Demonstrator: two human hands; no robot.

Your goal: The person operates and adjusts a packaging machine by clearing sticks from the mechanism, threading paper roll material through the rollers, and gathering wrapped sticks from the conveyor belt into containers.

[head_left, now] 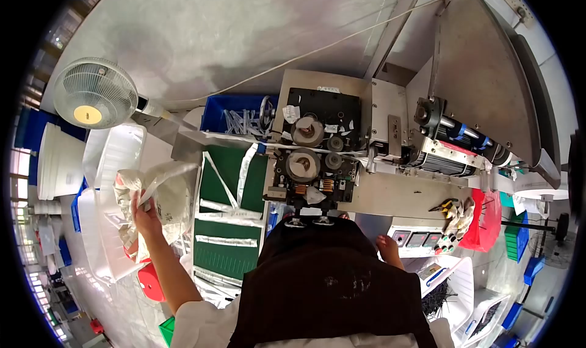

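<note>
At the left, my left hand [145,217] is closed on the edge of a whitish sack [171,192]. The sack lies in and over a white plastic tub [101,232]. To the right of that hand runs a green conveyor belt [213,229] with several long white strips [227,242] lying on it. My right hand [386,248] is low beside the control panel [417,239], close to its left edge. Its fingers are small and partly hidden, so I cannot make out whether it touches the panel or holds anything.
A roller machine [305,165] stands at the centre, with a motor [445,159] to its right. Behind the belt is a blue bin [223,107] of clear pieces. A fan [94,94] stands upper left. Gloves [459,217], a red bag [482,220] and a white bin [461,281] are at right.
</note>
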